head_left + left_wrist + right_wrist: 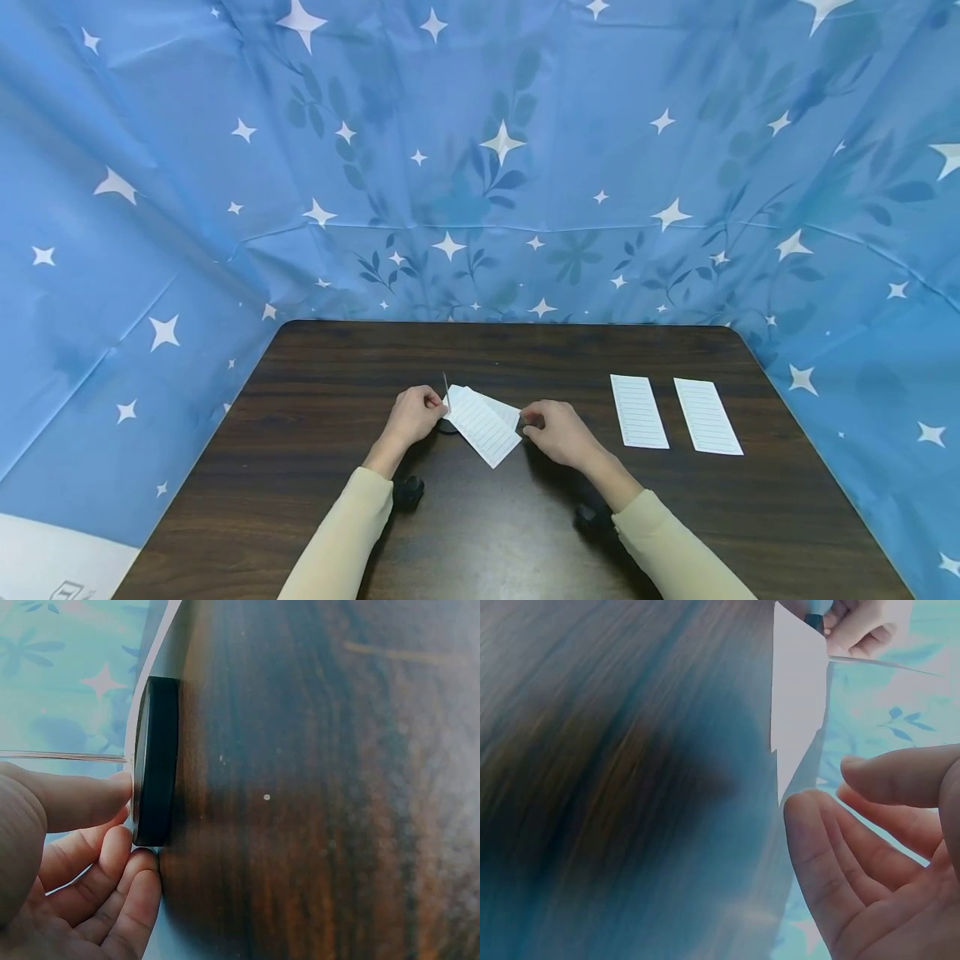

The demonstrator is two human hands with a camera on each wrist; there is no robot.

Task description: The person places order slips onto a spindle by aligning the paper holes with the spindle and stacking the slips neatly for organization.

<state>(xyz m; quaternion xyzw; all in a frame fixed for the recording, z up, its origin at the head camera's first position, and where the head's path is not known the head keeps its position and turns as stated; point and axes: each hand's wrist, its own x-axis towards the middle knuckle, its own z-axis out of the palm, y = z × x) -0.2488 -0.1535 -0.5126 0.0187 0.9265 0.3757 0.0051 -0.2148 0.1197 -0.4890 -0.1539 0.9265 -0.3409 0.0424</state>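
A paper spike stands at the table's middle, its thin metal rod (446, 392) upright on a round black base (159, 761). Two white lined paper slips overlap at the spike; the upper slip (483, 429) slants toward the near right, and the lower slip (504, 408) shows behind it. My left hand (416, 415) pinches the slips' left end beside the rod, thumb and fingertips right at the base. To the right, my right hand (561, 432) is by the slips' right corner, with thumb and fingers apart and nothing between them (870, 855).
Two more lined slips lie side by side at the table's right, one nearer (640, 412) and one farther right (708, 417). The dark wooden table (487, 533) ends at a blue star-patterned curtain (480, 167). A white panel (60, 558) shows at lower left.
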